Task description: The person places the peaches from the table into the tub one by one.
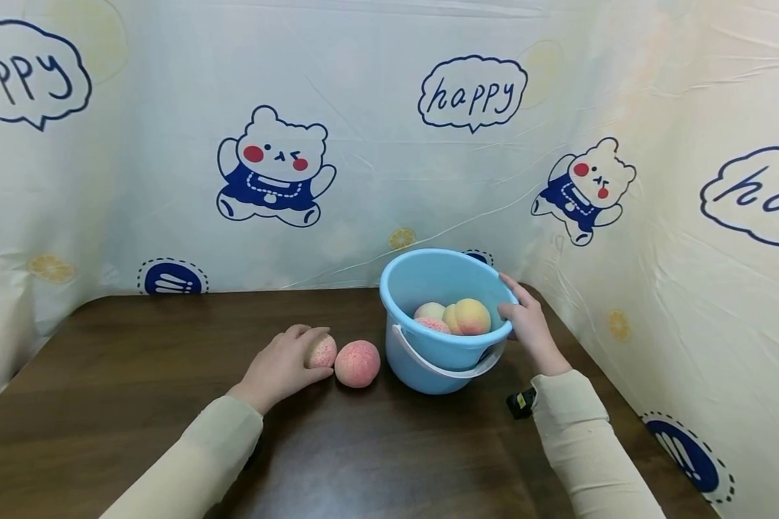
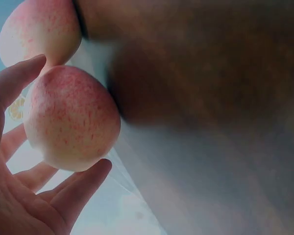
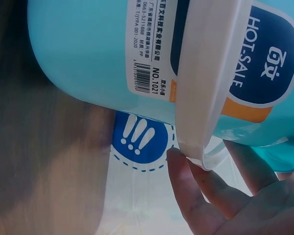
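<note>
My left hand (image 1: 278,369) curls its fingers and thumb around a pink, speckled peach (image 1: 324,351) on the table. In the left wrist view that peach (image 2: 73,120) sits between thumb and fingers. Close by on its right is a second pink peach (image 1: 358,364). A light blue bucket (image 1: 418,366) stands right of the peaches, its pale handle (image 3: 210,68) hanging down the front. Several peaches lie inside it, among them a yellow-orange one (image 1: 472,317). My right hand (image 1: 534,328) grips the bucket's right rim; some of its fingers are hidden behind the wall.
A dark brown wooden table (image 1: 136,404) bears everything. A pale printed curtain (image 1: 376,173) with bears and lettering closes off the back and sides. Beside the right sleeve there is a small black object (image 1: 521,404) with a yellow label.
</note>
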`<action>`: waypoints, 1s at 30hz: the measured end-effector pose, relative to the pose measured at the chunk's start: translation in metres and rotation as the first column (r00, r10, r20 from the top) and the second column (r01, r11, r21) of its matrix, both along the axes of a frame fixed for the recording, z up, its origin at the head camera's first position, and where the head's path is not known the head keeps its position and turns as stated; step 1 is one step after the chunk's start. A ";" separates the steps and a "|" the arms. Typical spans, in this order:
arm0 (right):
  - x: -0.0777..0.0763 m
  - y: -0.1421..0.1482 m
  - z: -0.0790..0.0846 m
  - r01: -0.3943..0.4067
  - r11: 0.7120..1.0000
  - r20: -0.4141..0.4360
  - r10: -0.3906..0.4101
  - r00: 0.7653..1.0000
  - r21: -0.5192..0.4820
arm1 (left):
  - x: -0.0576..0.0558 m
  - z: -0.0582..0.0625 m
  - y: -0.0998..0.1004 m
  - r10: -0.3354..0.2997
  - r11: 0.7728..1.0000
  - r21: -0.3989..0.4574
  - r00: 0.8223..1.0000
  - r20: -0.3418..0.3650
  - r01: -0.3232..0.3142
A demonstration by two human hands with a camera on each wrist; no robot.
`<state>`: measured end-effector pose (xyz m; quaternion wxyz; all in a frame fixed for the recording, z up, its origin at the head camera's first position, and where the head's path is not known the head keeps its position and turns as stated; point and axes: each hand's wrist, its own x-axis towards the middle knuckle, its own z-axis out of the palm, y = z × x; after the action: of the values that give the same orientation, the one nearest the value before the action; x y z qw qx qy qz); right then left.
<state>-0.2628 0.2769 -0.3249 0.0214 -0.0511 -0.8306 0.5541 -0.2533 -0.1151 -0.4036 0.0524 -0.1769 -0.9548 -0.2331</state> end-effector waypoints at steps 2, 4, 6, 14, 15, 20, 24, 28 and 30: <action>0.000 -0.001 0.000 0.000 1.000 -0.001 0.000 1.000 -0.003 | 0.001 -0.003 0.000 0.002 1.000 0.014 1.000 -0.019 -0.001; -0.001 -0.001 0.000 0.002 1.000 -0.004 -0.002 1.000 -0.004 | 0.001 -0.006 0.000 0.002 1.000 0.024 0.999 -0.038 -0.001; -0.001 -0.001 -0.001 -0.001 1.000 -0.007 0.001 1.000 -0.006 | 0.001 -0.008 0.000 0.005 0.999 0.034 0.999 -0.048 -0.003; -0.001 -0.001 -0.002 0.003 1.000 -0.003 -0.003 1.000 -0.021 | 0.001 -0.017 0.000 0.051 0.996 0.071 0.998 -0.042 -0.048; -0.001 -0.001 -0.002 0.002 1.000 -0.005 -0.002 1.000 -0.025 | 0.001 -0.017 0.001 0.054 0.996 0.076 0.998 -0.043 -0.051; -0.001 -0.001 -0.002 -0.004 1.000 -0.009 0.003 1.000 -0.030 | 0.002 -0.017 0.002 0.057 0.994 0.092 0.997 -0.055 -0.052; 0.000 -0.001 -0.002 0.002 0.999 -0.004 -0.002 1.000 -0.032 | 0.002 -0.014 0.003 0.047 0.994 0.097 0.998 -0.037 -0.043; 0.001 -0.001 -0.003 0.001 0.999 -0.009 -0.001 1.000 -0.038 | 0.002 -0.008 0.004 0.036 0.994 0.106 0.999 -0.003 -0.035; 0.001 -0.001 -0.003 0.001 0.999 -0.014 -0.001 1.000 -0.040 | 0.002 -0.006 0.005 0.038 0.993 0.107 0.999 0.009 -0.038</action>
<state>-0.2621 0.2759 -0.3277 0.0264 -0.0480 -0.8191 0.5710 -0.2517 -0.1099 -0.4100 0.0632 -0.1548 -0.9442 -0.2837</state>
